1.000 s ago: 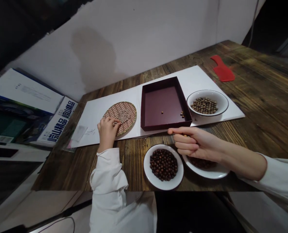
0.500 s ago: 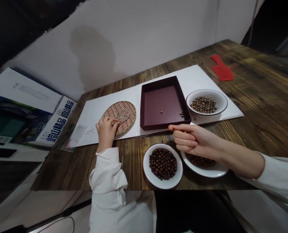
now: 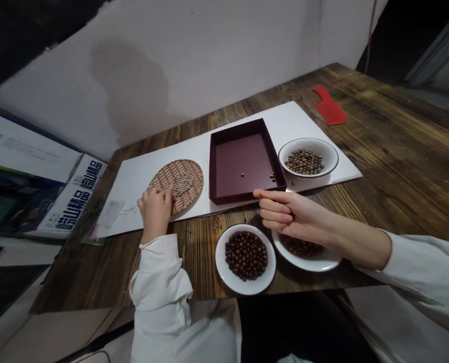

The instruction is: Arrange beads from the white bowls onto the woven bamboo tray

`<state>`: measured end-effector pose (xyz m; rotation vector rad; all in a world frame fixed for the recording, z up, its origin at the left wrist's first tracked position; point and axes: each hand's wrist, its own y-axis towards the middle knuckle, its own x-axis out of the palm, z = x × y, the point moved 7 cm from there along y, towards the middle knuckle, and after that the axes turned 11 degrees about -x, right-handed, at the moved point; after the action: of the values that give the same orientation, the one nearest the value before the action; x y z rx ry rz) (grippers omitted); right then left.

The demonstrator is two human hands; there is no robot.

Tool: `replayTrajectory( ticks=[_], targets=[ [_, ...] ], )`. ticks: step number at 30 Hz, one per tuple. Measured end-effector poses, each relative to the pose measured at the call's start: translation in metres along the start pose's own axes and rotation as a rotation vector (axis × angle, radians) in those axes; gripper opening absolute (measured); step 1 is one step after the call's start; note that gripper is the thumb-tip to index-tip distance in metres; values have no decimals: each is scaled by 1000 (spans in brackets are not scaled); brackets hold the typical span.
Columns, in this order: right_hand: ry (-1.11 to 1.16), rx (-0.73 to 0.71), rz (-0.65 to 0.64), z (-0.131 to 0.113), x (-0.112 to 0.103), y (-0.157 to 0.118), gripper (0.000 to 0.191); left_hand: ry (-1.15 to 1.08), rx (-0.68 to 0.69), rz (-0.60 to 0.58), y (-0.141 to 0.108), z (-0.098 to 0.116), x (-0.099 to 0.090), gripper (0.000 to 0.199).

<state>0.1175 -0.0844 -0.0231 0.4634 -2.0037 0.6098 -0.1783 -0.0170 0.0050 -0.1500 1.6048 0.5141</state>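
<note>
My left hand (image 3: pixel 156 209) rests at the near left edge of a round woven mat (image 3: pixel 192 194), its fingers curled together. Small pale beads (image 3: pixel 183 184) lie clustered on the mat's middle. Whatever the left fingertips hold, if anything, is hidden. My right hand (image 3: pixel 286 216) is closed above a white dish of brown beads (image 3: pixel 303 247), close to the near edge of a maroon box (image 3: pixel 243 156). Its index finger and thumb press together; a yellowish speck shows by the curled fingers, too small to name. Several small beads (image 3: pixel 272 176) lie inside the box.
A white dish of dark beads (image 3: pixel 246 256) stands near the table's front edge. On the white board (image 3: pixel 133 174), a bowl of greenish-brown beads (image 3: pixel 305 162) sits right of the box. A red comb-like piece (image 3: pixel 330 107) lies behind. Printed boxes (image 3: pixel 73 206) stand at left.
The whole scene has shifted left as my head turned. My left fingers look more curled at the mat's edge. My right hand stays closed over the dish, almost unchanged.
</note>
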Motion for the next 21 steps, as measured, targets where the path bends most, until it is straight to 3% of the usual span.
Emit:
replayTrajectory(
  ticks=[8,15,21],
  targets=[
    [-123,-70,-114,-4,6,-1,20,1,-22,-5,-1,0,0,47],
    [-235,-121,-209,-14,16,-5,25,-111,-11,85,-1,-2,-3,53],
    [-392,-83,-422,-15,28,-9,15,-182,6,102,-4,2,-4,51]
  ],
)
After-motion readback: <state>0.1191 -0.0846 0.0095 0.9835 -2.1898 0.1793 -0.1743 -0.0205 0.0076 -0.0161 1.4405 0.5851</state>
